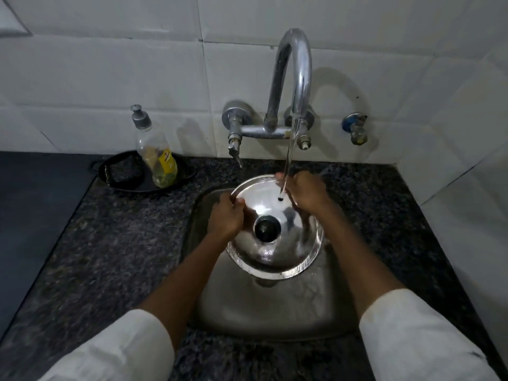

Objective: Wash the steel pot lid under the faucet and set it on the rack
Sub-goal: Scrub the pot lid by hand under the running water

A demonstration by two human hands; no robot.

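A round steel pot lid [277,250] with a black knob [267,229] is held tilted over the steel sink [264,312], its top side facing me. My left hand [225,215] grips the lid's left rim. On the far right part of the lid lies my right hand [303,191], fingers against the surface under the water. A thin stream runs from the curved chrome faucet [295,75] onto the lid beside my right fingers. No rack is in view.
A dish soap bottle [156,152] stands in a black tray [137,185] with a dark scrubber [123,173] on the speckled granite counter [110,243] left of the sink. White tiled walls close the back and right. A small tap [356,127] sticks out of the wall at right.
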